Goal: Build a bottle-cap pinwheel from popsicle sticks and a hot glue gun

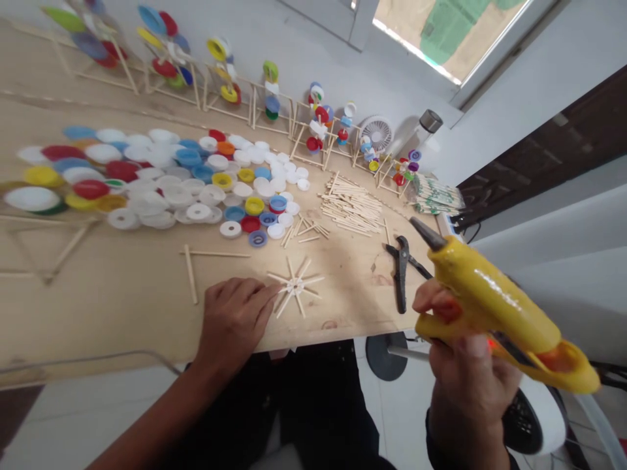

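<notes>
My right hand (465, 365) is wrapped round the grip of a yellow glue gun (494, 307), held up off the table's right edge with its dark nozzle pointing up and left. My left hand (235, 320) lies on the wooden table (122, 294) near the front edge, its fingers curled and pressing on a spoke of a star of thin wooden sticks (295, 286) glued round a white bottle cap. The glue gun is well to the right of the star, not touching it.
A spread of coloured and white bottle caps (161, 183) covers the left middle of the table. A heap of wooden sticks (350, 205) lies right of it, black pliers (401, 267) near the right edge. Stick-and-cap models (230, 85) and a small white fan (377, 134) line the back.
</notes>
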Motion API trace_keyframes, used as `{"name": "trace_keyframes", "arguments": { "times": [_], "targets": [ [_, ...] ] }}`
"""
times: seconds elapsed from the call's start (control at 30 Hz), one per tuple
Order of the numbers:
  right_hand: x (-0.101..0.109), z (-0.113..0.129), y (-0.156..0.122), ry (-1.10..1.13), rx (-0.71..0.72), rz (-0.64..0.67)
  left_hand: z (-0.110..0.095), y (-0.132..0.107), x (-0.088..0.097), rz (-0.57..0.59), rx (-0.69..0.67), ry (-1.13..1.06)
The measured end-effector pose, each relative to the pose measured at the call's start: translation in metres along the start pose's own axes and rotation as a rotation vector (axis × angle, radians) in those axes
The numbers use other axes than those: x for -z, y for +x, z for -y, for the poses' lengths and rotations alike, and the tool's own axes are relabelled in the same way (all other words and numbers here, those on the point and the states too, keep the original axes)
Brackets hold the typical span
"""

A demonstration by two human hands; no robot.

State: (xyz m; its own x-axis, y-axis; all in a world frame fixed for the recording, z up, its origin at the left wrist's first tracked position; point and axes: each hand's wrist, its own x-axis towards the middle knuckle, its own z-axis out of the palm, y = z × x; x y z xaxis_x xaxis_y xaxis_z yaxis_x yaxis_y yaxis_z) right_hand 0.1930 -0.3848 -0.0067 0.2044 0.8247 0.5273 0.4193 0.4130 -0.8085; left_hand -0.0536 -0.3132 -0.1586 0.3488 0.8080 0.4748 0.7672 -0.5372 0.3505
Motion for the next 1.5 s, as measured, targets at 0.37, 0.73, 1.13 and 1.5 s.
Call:
{"name": "trace_keyframes", "arguments": {
  "times": [0.37,0.73,1.13,1.5],
  "targets": [
    [-0.009,-0.067,-0.043,-0.158,-0.448,0.282,0.000,0.002,0.003,-0.034,-0.029,-0.014],
    [0.081,-0.146,-0.016,-0.987,0.111,0.078,0.004,-0.001,-0.001,-0.035,-0.059,0.007],
    [0.120,-0.186,-0.005,-1.193,0.158,0.458,0.000,0.003,0.003,-0.062,-0.068,0.007],
    [0.126,-0.143,0.010,-1.169,0.143,0.333,-0.002,0.005,0.004,-0.104,-0.073,-0.020]
  ]
}}
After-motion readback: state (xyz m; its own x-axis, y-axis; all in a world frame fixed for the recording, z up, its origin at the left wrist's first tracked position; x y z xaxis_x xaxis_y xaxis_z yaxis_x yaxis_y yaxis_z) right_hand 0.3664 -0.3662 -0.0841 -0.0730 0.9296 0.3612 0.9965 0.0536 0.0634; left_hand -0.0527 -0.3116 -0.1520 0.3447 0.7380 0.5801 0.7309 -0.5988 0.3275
